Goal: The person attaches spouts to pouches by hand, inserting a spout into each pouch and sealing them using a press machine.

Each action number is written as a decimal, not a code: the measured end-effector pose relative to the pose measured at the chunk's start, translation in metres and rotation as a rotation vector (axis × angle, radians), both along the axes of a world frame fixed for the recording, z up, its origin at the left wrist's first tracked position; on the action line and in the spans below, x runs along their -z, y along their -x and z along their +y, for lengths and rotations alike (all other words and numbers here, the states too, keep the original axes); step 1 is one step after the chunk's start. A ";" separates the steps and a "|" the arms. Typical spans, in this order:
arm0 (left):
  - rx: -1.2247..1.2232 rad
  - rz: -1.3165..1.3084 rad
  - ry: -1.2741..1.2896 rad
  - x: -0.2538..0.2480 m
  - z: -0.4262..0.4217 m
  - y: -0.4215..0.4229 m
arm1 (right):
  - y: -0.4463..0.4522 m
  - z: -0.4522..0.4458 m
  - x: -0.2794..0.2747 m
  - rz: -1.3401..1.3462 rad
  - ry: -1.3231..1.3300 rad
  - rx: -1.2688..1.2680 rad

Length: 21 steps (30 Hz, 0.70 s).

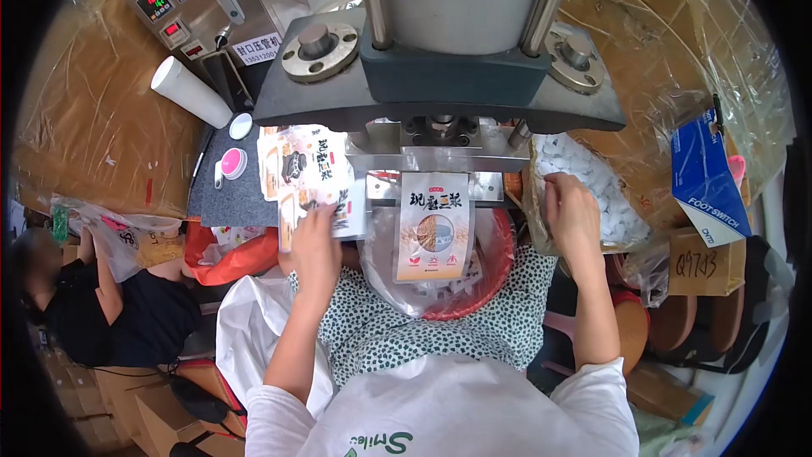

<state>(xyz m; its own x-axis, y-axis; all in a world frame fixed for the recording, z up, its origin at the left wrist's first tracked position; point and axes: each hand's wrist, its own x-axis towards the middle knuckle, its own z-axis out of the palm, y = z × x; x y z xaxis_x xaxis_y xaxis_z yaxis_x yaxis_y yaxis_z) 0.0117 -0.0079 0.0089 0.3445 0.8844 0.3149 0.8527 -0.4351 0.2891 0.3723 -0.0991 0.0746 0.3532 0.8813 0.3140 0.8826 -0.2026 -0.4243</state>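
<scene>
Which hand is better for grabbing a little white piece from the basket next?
Probably the right hand: its fingers are by the left edge of the basket, close to the white pieces. The left hand is at the soy milk pouches, farther away.

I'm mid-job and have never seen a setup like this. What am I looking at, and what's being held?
There's one picture, from a camera on the person's head, looking down past two bare hands. The left hand is at a stack of printed pouches; the right hand is at a container of small white pieces. Whether either grips anything is unclear. Between them, a single pouch is at the metal press, above a red basin. The panel at upper left shows lit digits.
</scene>
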 end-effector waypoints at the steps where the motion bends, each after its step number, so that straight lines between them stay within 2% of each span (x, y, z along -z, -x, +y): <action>1: -0.039 -0.130 -0.060 -0.006 -0.003 0.003 | 0.001 -0.003 -0.008 0.060 -0.036 0.008; 3: -0.143 -0.193 0.078 -0.029 -0.016 -0.001 | 0.016 -0.011 -0.034 0.374 -0.040 -0.037; 4: -0.071 -0.236 0.009 -0.035 -0.024 -0.007 | 0.029 -0.012 -0.044 0.542 -0.011 -0.053; 5: 0.003 -0.275 -0.057 -0.039 -0.033 -0.014 | 0.041 -0.012 -0.039 0.560 -0.070 -0.191; 6: 0.051 -0.239 -0.064 -0.047 -0.040 -0.023 | 0.060 -0.010 -0.048 0.608 0.009 -0.276; 7: 0.117 -0.232 -0.113 -0.063 -0.046 -0.036 | 0.082 -0.001 -0.039 0.474 -0.113 -0.549; 8: 0.137 -0.241 -0.080 -0.067 -0.049 -0.039 | 0.087 0.008 -0.030 0.354 -0.237 -0.681; 11: 0.266 -0.295 0.018 -0.066 -0.051 -0.044 | 0.096 0.012 -0.038 0.175 -0.166 -0.785; 12: 0.322 -0.318 0.052 -0.063 -0.052 -0.046 | 0.096 0.013 -0.032 0.250 -0.143 -0.825; 15: 0.351 -0.408 0.334 -0.044 -0.051 -0.056 | 0.087 0.018 -0.010 0.421 -0.108 -0.782; 16: 0.373 -0.359 0.439 -0.042 -0.046 -0.061 | 0.085 0.016 -0.011 0.470 -0.105 -0.667; 18: 0.280 -0.541 0.741 -0.033 -0.035 -0.074 | 0.083 0.014 -0.016 0.563 -0.103 -0.440; 20: 0.133 -0.634 1.079 -0.043 -0.019 -0.088 | 0.070 0.010 -0.018 0.477 -0.137 -0.402; 21: 0.127 -0.795 1.137 -0.040 -0.013 -0.094 | 0.062 0.007 -0.019 0.435 -0.154 -0.380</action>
